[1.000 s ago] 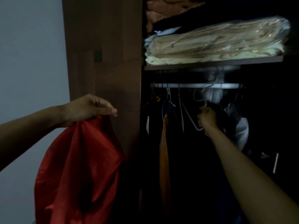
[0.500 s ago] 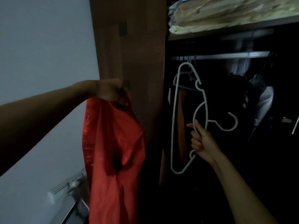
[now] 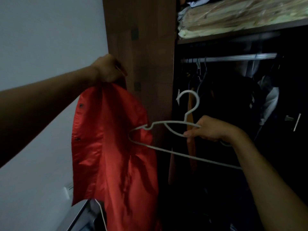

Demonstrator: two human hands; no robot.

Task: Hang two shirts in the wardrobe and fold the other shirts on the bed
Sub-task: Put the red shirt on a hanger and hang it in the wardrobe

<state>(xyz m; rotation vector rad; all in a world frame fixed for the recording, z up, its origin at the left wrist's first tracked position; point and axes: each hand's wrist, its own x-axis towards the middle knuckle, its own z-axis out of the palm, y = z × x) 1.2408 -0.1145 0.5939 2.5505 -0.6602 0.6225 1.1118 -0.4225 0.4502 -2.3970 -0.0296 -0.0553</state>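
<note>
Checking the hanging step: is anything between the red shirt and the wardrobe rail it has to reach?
The red shirt hangs from the left hand outside the wardrobe, in front of its wooden side panel. The white hanger in the right hand is not yet in it. The rail has free length.

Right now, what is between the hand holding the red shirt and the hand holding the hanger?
In the head view, the wardrobe's brown side panel stands behind the gap between the left hand and the right hand. The white hanger reaches toward the red shirt.
</note>
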